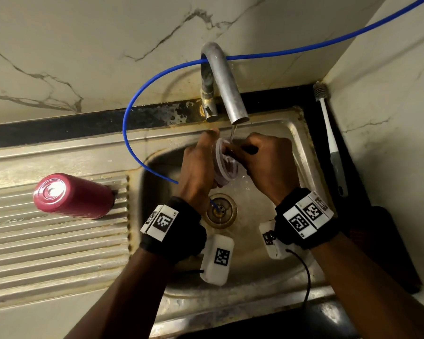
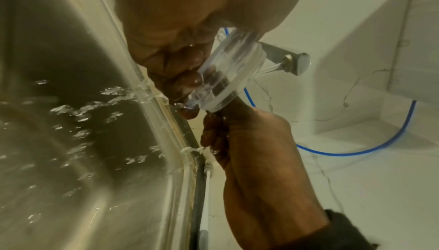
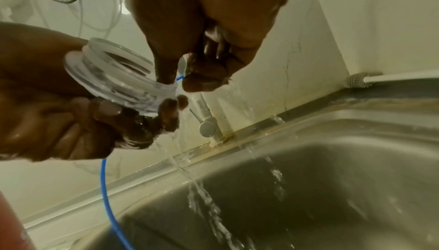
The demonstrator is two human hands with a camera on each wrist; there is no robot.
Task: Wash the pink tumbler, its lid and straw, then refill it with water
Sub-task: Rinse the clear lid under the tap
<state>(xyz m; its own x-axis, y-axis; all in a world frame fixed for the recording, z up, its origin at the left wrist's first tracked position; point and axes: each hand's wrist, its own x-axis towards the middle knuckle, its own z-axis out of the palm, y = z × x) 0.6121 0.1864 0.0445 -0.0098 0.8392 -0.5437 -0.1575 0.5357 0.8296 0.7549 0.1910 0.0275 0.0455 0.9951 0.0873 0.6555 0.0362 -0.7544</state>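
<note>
Both hands up close: my left hand [image 1: 197,165] grips the lid [image 1: 224,165] under the tap [image 1: 227,89], my right hand [image 1: 267,162] pinches its rim; tumbler [image 1: 74,195] at 9 o'clock.

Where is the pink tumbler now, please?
In the head view the pink tumbler stands upside down on the ribbed drainboard, left of the sink basin, away from both hands.
</note>
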